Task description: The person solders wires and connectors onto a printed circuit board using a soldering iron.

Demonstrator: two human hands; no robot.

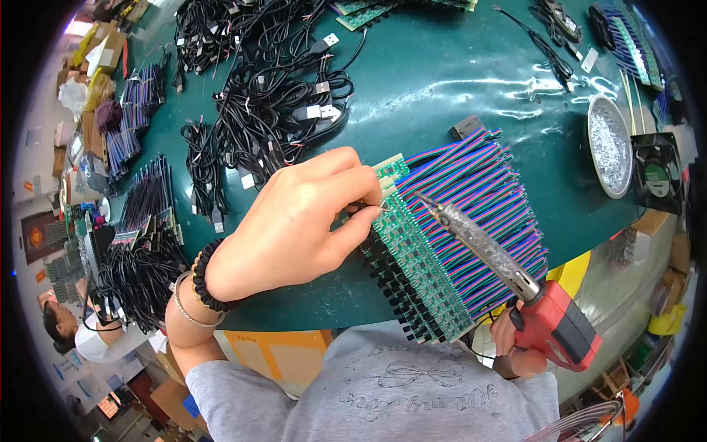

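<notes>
My left hand is closed in a pinch at the upper left edge of a green circuit board panel. Between thumb and forefinger sits a thin black cable end, its bare wire tip touching or just over the panel; the rest is hidden behind the hand. Rows of blue, pink and black ribbon wires run from the panel to the right, and black connectors line its lower left. My right hand grips a red soldering gun, whose dark tip hovers above the wires near the panel's top.
Heaps of black USB cables cover the table's far left. A bowl of silvery material stands at the right beside a black fan. More wired boards lie at the far right. A person sits off to the left.
</notes>
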